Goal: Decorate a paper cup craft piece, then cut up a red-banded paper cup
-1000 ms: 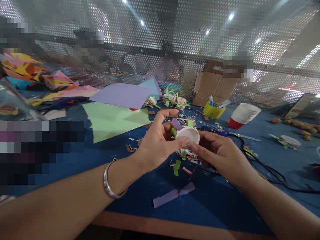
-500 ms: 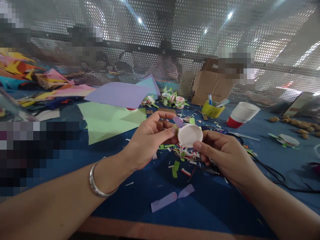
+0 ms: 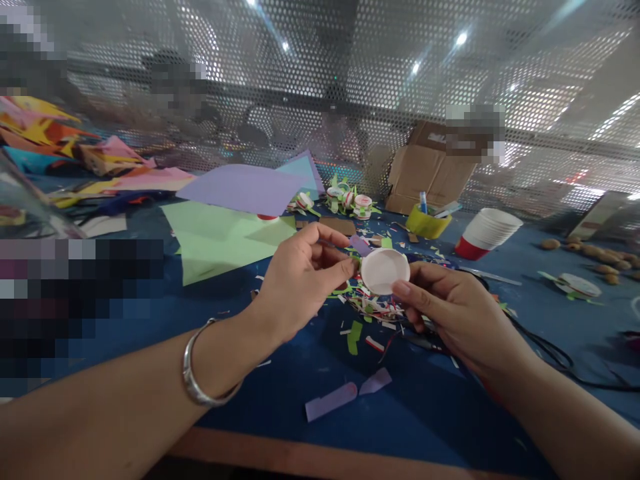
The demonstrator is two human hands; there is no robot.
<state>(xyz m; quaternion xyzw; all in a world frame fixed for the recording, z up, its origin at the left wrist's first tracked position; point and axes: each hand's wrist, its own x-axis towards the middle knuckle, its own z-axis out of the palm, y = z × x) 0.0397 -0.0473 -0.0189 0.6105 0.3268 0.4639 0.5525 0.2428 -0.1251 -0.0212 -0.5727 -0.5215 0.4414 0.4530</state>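
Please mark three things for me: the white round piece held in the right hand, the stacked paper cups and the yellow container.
White round piece (image 3: 384, 272): head view, on its inner face.
Stacked paper cups (image 3: 489, 230): head view, on the stack's side.
Yellow container (image 3: 425, 223): head view, on its front wall.

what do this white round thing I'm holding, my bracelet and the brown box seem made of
White round thing: probably paper, matte, judging by its thin rim and dull surface, though plastic is possible. Bracelet: likely polished metal, given its silvery highlights. Brown box: apparently matte cardboard, from its colour and creases.
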